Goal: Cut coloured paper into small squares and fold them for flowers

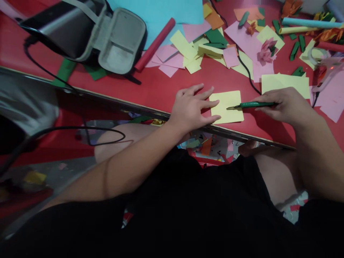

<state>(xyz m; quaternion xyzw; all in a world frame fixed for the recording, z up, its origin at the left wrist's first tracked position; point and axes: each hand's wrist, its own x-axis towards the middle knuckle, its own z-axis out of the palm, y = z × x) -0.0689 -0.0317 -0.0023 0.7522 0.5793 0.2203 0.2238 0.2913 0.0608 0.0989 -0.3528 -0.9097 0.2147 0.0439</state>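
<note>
One small yellow paper square (226, 106) lies flat on the red worktop (161, 87), close to its near edge. The left hand (192, 107) rests on the square's left side with its fingers (208, 95) spread apart and lying flat, only the tips on the paper. The right hand (285, 104) has its fingers closed around a green pen (251, 105), whose tip sits on the sheet near its middle.

With so little of the square pinned, a sideways stroke could likely make it slide or turn, and the line would wander. Pressing hard might crease or tear the thin sheet. A black cable (245, 71) runs just beyond the square, and a glue gun (326, 70) lies near the right forearm; a wide arm movement could snag either. Loose paper pieces (188, 50) and a pink paper flower (266, 50) lie farther back, and an open grey case (118, 39) sits well apart on the left.
</note>
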